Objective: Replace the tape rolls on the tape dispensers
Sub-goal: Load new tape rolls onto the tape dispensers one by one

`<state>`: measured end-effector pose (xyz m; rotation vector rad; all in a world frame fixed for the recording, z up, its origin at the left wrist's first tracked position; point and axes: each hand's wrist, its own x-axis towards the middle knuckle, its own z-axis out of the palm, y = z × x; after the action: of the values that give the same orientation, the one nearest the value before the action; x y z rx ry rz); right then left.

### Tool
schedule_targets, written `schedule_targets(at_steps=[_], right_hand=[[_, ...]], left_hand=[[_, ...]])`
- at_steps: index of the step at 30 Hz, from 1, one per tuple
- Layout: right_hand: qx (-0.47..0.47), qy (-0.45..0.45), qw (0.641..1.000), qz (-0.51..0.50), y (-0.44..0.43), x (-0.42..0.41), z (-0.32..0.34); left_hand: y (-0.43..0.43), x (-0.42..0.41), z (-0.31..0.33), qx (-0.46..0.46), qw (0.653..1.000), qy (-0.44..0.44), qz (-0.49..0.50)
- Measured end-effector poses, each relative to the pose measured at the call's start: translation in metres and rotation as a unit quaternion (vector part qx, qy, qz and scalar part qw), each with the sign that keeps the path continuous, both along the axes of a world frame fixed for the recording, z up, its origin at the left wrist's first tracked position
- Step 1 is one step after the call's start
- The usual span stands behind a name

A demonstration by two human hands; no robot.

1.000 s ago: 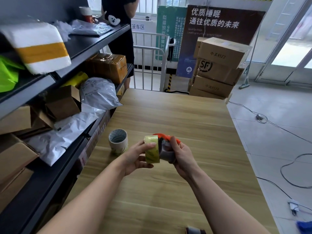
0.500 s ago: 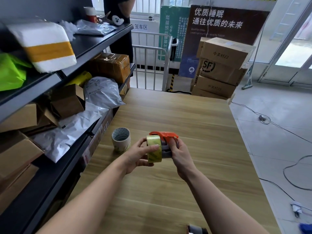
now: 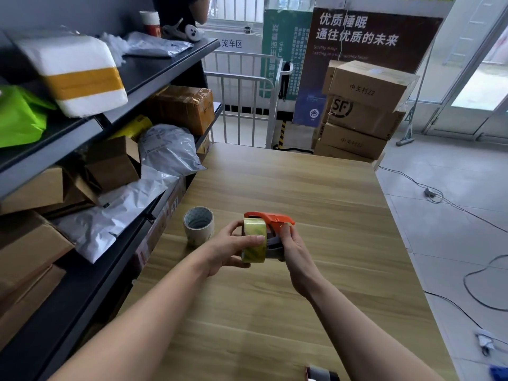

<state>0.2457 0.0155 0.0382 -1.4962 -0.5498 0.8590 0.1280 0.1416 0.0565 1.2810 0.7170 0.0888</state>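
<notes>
Above the light wood-grain table [image 3: 316, 188], the left hand [image 3: 229, 250] curls round a yellow-green translucent tape roll [image 3: 254, 250], thumb laid across its outer band. The right hand [image 3: 293, 254] grips the orange-topped grey plastic tape dispenser [image 3: 270, 219] from its right side. The roll stands edge-on to the camera, touching the dispenser's left face — its hole axis runs left to right, seemingly in line with the hub, so the left hand is the one placed to slide it sideways. Whether it is fully seated is hidden. A pale, grey-cored tape roll [image 3: 198, 225] stands on the table just left of the hands — neither hand touches it
</notes>
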Motion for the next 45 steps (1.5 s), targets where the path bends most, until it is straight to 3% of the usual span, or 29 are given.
schedule_targets(at_steps=[6, 13, 19, 25, 32, 36, 38, 40, 43, 45], right_hand=[[0.020, 0.005, 0.999, -0.024, 0.004, 0.002, 0.000], [0.062, 0.073, 0.995, 0.013, 0.010, -0.007, 0.007], [0.063, 0.122, 0.990, 0.039, 0.013, -0.005, 0.016], [0.083, 0.145, 0.984, 0.061, 0.008, -0.004, 0.015], [0.093, 0.258, 0.959, 0.072, 0.005, 0.008, 0.018], [0.067, 0.301, 0.950, 0.047, 0.006, 0.016, 0.019], [0.087, 0.325, 0.940, 0.055, 0.005, 0.017, 0.018], [0.118, 0.325, 0.935, 0.076, 0.004, 0.017, 0.019], [0.149, 0.318, 0.929, 0.115, 0.002, 0.013, 0.019], [0.156, 0.284, 0.935, 0.145, 0.001, 0.010, 0.018]], left_hand=[[-0.001, 0.001, 0.003, -0.023, 1.000, -0.008, -0.013], [-0.011, 0.010, 0.001, 0.046, 0.995, -0.089, 0.015], [-0.014, 0.015, -0.003, 0.131, 0.984, -0.112, -0.052], [-0.007, 0.014, 0.000, 0.003, 0.996, -0.085, -0.013], [-0.008, 0.014, 0.008, 0.181, 0.977, -0.106, -0.028], [-0.013, 0.012, 0.012, 0.371, 0.922, -0.083, -0.072], [-0.014, 0.011, 0.011, 0.403, 0.910, -0.074, -0.070], [-0.012, 0.009, 0.009, 0.356, 0.931, -0.056, -0.060], [-0.010, 0.008, 0.016, 0.188, 0.981, -0.035, -0.029], [-0.009, 0.008, 0.023, 0.108, 0.993, -0.044, -0.025]])
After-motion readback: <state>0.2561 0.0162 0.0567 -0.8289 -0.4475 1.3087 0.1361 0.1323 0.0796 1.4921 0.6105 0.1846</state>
